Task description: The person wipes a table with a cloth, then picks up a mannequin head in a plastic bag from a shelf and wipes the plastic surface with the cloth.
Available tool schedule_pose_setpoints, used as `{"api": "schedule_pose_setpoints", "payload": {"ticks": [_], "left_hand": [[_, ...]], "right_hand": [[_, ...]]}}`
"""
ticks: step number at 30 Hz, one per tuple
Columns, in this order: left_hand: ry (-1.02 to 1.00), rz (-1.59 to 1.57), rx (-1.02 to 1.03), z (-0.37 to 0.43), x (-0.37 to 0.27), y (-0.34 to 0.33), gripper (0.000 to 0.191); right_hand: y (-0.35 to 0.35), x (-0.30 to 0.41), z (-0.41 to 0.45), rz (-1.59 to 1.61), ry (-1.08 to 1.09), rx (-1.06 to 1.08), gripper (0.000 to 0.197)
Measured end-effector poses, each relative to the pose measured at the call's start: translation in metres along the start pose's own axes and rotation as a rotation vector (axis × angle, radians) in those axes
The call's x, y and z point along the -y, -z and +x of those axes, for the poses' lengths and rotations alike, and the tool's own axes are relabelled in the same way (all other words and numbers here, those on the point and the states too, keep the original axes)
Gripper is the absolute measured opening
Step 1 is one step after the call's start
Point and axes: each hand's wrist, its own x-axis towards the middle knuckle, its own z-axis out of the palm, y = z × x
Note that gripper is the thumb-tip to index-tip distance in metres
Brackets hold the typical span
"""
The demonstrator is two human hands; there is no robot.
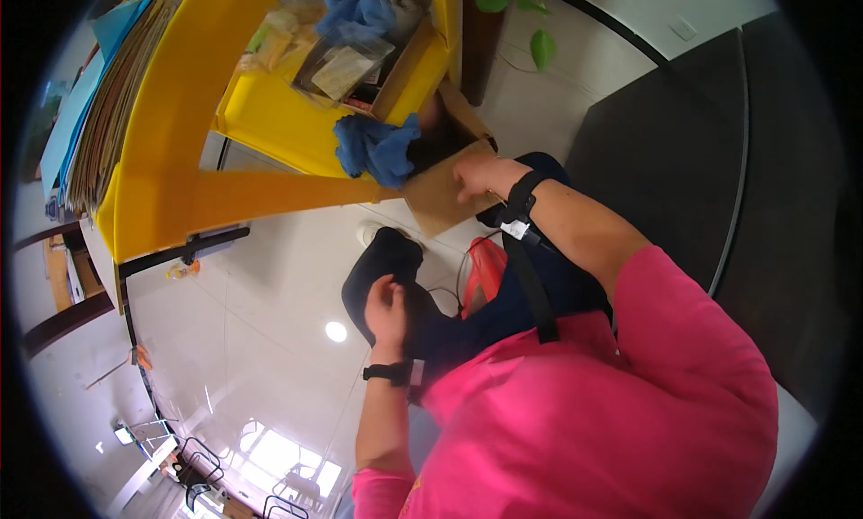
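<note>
My right hand (477, 174) is at the flap (438, 192) of a cardboard box, its fingers bent over the flap's edge. The dark inside of the box (441, 138) is partly hidden. A crumpled blue cloth or glove (377, 148) lies against the box's left side. My left hand (386, 313) is over my left thigh, loosely curled, with nothing seen in it. Both wrists wear black straps. A clear-lidded box (344, 74) with mixed items stands on the yellow shelf (283, 125), with more blue crumpled material (357, 10) on it.
Upright folders and papers (125, 94) fill the yellow rack at the left. A red plastic bag (487, 269) and a dark cable are on the floor between my legs. A dark cabinet or panel (661, 141) stands at the right. Green leaves (543, 47) hang at the top.
</note>
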Motion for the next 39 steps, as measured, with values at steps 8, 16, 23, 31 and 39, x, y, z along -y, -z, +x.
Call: {"api": "schedule_pose_setpoints", "payload": {"ticks": [8,16,23,31,39], "left_hand": [[0.237,-0.379,0.164,0.065,-0.038,-0.079,0.063],[0.101,-0.239,0.265,0.06,-0.033,-0.098,0.062],[0.189,-0.183,0.333,0.063,-0.055,-0.099,0.056],[0.178,-0.139,0.319,0.065,-0.061,-0.101,0.051],[0.163,-0.146,0.327,0.065,-0.055,-0.102,0.047]], "right_hand": [[0.002,-0.034,0.088,0.082,0.034,-0.902,0.053],[0.086,0.007,0.062,0.378,0.106,-0.702,0.045],[0.044,-0.038,0.186,0.064,0.161,-0.857,0.042],[0.046,-0.045,0.202,0.045,0.128,-0.813,0.04],[0.043,-0.042,0.191,-0.155,0.046,-0.848,0.042]]}}
